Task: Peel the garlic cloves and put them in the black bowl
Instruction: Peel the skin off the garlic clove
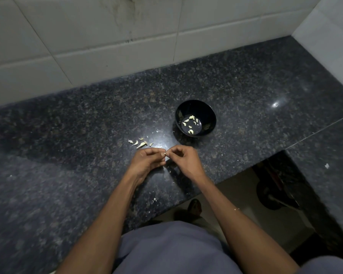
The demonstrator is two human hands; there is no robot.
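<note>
A black bowl (206, 110) stands on the dark granite counter (67, 135), with several pale peeled cloves (190, 124) lying on its bottom. Just left of it lies a small heap of unpeeled garlic cloves (141, 143). In front of the heap my left hand (147, 162) and my right hand (183, 161) meet fingertip to fingertip. Both pinch one small garlic clove (164, 154) between them, and most of the clove is hidden by the fingers.
Bits of garlic skin (154, 199) lie scattered on the counter near my arms. White tiled walls (107, 46) close off the back and right. The counter's edge runs diagonally at the lower right, with floor and a dark round object (273, 196) below.
</note>
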